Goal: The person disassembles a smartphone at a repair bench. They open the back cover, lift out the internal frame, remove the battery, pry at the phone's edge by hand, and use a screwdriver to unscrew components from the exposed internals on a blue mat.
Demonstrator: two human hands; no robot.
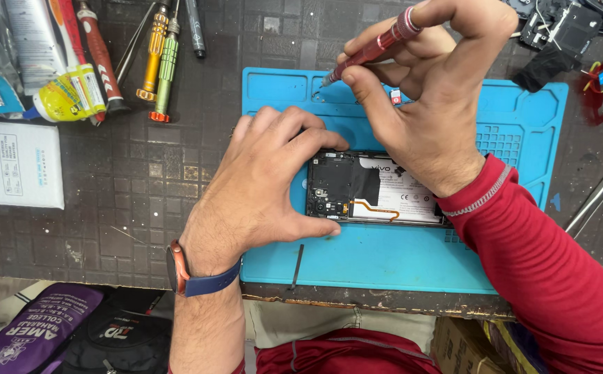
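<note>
Dark gridded workbench, worn, with a blue mat across frame centre. Opened phone lies flat on the mat, back cover off, board and battery exposed, partly hidden by both hands. Left hand presses down on the phone's left end, fingers curled over its top edge, gripping it steady. Right hand pinches a red screwdriver between thumb and fingers, raised above the mat's upper edge, tip pointing down-left toward the mat's tray, off the phone. Thin black tool lies on the mat below the phone.

Step, as judged: between screws, the driver lifted away, maybe dropping a screw in the tray; too small to confirm. Next move needs the tip brought back squarely onto a screw head with the phone pinned.

Upper left: spare screwdrivers, glue tube. White box at left edge.
</note>
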